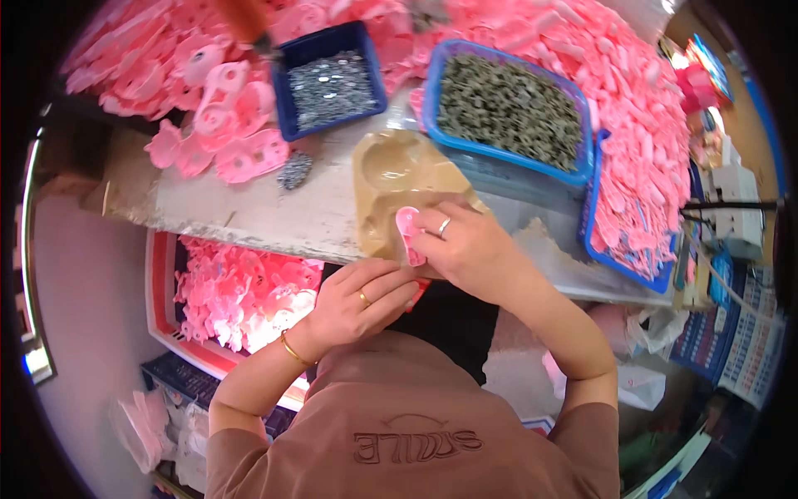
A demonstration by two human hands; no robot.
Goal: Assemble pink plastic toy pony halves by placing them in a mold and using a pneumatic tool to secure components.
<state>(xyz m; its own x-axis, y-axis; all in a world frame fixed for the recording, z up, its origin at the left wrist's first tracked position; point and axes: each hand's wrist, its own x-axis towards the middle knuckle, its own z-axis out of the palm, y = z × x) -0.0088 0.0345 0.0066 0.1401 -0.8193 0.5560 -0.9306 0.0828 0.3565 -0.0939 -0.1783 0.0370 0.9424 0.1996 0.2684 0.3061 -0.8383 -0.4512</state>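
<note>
Over the tabletop [229, 195] edge at six o'clock, slackening could drop the pink piece [405, 220] the right grip [463, 245] pinches; left grip [357, 301] unclear.

Behind the block [389, 198] stand tray [283, 101] and tub [504, 157].

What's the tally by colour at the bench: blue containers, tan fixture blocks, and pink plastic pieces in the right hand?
Blue containers: 3 (dark blue tray, bright blue tub, pink-filled blue tray)
Tan fixture block: 1
Pink plastic piece in the right hand: 1
Total: 5
</note>
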